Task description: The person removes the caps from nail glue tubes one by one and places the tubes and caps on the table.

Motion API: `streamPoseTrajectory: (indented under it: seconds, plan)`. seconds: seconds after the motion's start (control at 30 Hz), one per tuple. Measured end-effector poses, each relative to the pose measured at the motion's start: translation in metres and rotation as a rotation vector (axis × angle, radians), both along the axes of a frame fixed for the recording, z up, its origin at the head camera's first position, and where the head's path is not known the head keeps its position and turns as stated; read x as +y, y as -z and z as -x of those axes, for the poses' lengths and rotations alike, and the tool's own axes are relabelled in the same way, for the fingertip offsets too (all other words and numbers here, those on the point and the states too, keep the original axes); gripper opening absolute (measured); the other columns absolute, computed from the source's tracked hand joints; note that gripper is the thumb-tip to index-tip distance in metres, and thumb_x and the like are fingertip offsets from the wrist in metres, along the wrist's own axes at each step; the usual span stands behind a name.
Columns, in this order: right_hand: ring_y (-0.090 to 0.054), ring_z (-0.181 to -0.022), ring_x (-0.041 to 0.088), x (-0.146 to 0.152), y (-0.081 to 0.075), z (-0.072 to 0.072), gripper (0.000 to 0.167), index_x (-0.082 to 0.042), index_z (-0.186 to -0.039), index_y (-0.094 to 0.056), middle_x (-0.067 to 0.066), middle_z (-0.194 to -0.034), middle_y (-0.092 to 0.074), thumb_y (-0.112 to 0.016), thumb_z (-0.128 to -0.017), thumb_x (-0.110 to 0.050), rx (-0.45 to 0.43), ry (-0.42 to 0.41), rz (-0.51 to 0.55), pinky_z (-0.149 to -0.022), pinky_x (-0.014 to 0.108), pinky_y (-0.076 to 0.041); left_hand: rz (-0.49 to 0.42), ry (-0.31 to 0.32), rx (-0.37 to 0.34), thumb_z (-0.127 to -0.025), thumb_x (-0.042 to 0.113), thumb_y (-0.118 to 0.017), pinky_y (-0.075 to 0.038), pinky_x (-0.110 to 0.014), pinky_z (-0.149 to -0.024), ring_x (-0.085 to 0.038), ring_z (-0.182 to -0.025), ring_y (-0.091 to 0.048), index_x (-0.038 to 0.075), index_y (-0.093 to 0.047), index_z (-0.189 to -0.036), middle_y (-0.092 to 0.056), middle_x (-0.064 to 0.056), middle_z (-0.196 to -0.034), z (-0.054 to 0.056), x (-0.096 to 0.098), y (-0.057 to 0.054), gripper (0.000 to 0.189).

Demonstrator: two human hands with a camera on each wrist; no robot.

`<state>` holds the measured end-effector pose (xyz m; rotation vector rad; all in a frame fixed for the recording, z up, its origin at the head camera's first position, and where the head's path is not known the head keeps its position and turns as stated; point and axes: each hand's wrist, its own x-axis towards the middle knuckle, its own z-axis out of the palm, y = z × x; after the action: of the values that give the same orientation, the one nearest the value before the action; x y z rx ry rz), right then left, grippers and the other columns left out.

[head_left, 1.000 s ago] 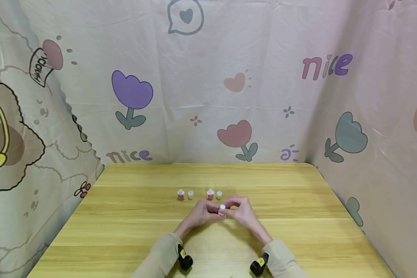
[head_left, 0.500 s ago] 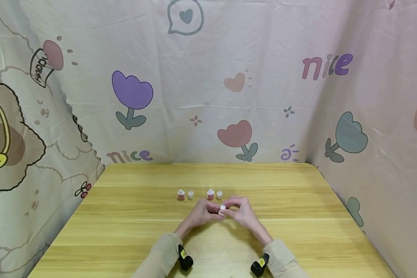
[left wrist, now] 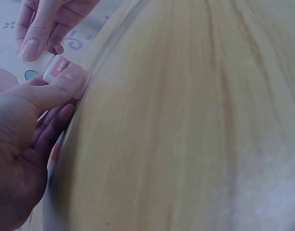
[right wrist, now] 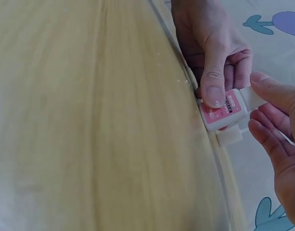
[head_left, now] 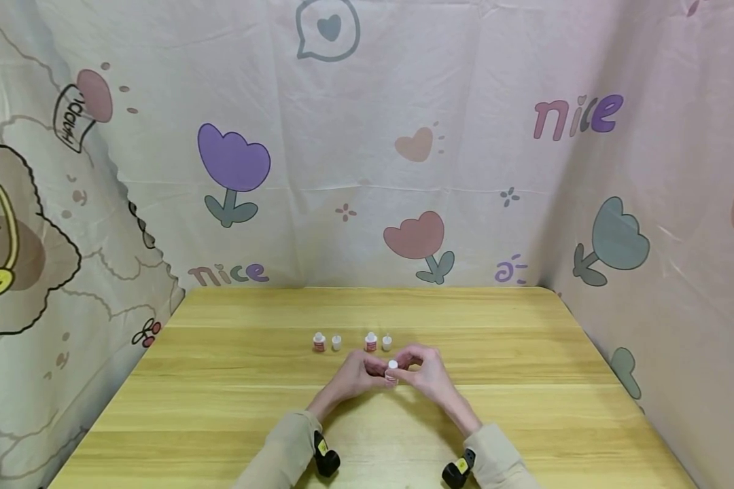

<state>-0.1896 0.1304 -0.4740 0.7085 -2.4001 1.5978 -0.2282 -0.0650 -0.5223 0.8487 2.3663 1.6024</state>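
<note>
My left hand [head_left: 351, 375] grips a small white bottle [right wrist: 224, 110] with a pink label, its thumb pressed over the label. In the right wrist view, my right hand [right wrist: 288, 127] pinches the bottle's white cap [right wrist: 253, 97] between thumb and fingers. The cap sits on the bottle's neck; how tightly is not visible. Both hands meet near the middle of the table, and in the head view they partly cover the bottle. The left wrist view shows the bottle's label side [left wrist: 56, 67] tilted between the two hands.
Behind the hands on the wooden table [head_left: 220, 401] stand two similar bottles, a left one [head_left: 319, 343] and a right one [head_left: 371, 343]. Beside each is a small white piece, the left piece [head_left: 336, 343] and the right piece [head_left: 387, 343], which has a thin upright stem. A printed curtain [head_left: 342, 238] hangs behind.
</note>
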Motion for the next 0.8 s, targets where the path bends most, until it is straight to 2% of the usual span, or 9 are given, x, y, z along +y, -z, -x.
streamPoseTrajectory:
  seconds: [0.1,0.23,0.37,0.5,0.7,0.8]
  plan:
    - [-0.064,-0.073,0.010,0.002,0.013,0.007,0.012,0.003,-0.088,-0.074,0.015,-0.081,-0.072,-0.082,-0.078,0.003,0.031,-0.007,0.006,-0.074,0.031,-0.060,-0.009,0.005,0.003,-0.083,0.010,-0.082,-0.059,-0.020,-0.073,-0.011,-0.080,-0.075,0.005,-0.079,-0.102,-0.079,-0.012,-0.093,0.000,0.000,0.000,0.020]
    - [-0.063,-0.074,0.002,0.005,0.029,0.017,0.011,-0.005,-0.086,-0.076,0.009,-0.081,-0.073,-0.084,-0.078,-0.002,0.074,-0.022,0.017,-0.074,0.026,-0.059,-0.021,0.017,0.004,-0.083,0.009,-0.082,-0.059,-0.020,-0.074,-0.014,-0.081,-0.076,0.005,-0.079,-0.101,-0.079,-0.013,-0.094,0.000,-0.001,0.000,0.019]
    - [-0.064,-0.074,0.003,0.005,0.031,0.017,0.012,-0.005,-0.086,-0.076,0.011,-0.081,-0.074,-0.082,-0.078,0.001,0.103,-0.033,0.015,-0.075,0.027,-0.060,-0.023,0.037,-0.008,-0.084,0.009,-0.081,-0.059,-0.021,-0.074,-0.005,-0.079,-0.074,0.004,-0.079,-0.102,-0.079,-0.014,-0.095,-0.001,-0.001,-0.001,0.019]
    - [-0.066,-0.075,0.007,0.006,0.032,0.017,0.012,-0.005,-0.088,-0.077,0.013,-0.082,-0.074,-0.081,-0.079,0.002,0.109,-0.047,0.012,-0.078,0.030,-0.060,-0.021,0.045,-0.033,-0.084,0.009,-0.081,-0.059,-0.021,-0.075,-0.003,-0.079,-0.073,0.005,-0.079,-0.102,-0.079,-0.013,-0.096,-0.001,-0.001,0.000,0.019]
    - [-0.066,-0.079,0.006,0.008,0.030,0.017,0.014,-0.007,-0.092,-0.078,0.006,-0.086,-0.076,-0.082,-0.080,-0.001,0.090,-0.049,-0.008,-0.085,0.030,-0.059,-0.025,0.047,-0.035,-0.083,0.009,-0.081,-0.059,-0.021,-0.075,-0.008,-0.081,-0.075,0.005,-0.079,-0.102,-0.079,-0.013,-0.096,0.000,-0.001,-0.001,0.019]
    - [-0.066,-0.080,0.003,0.008,0.030,0.017,0.014,-0.007,-0.093,-0.078,0.006,-0.088,-0.076,-0.082,-0.081,-0.002,0.068,-0.051,-0.001,-0.084,0.030,-0.060,-0.022,0.046,-0.032,-0.083,0.009,-0.082,-0.059,-0.021,-0.075,-0.011,-0.082,-0.075,0.006,-0.079,-0.102,-0.079,-0.012,-0.096,0.001,-0.001,-0.001,0.019]
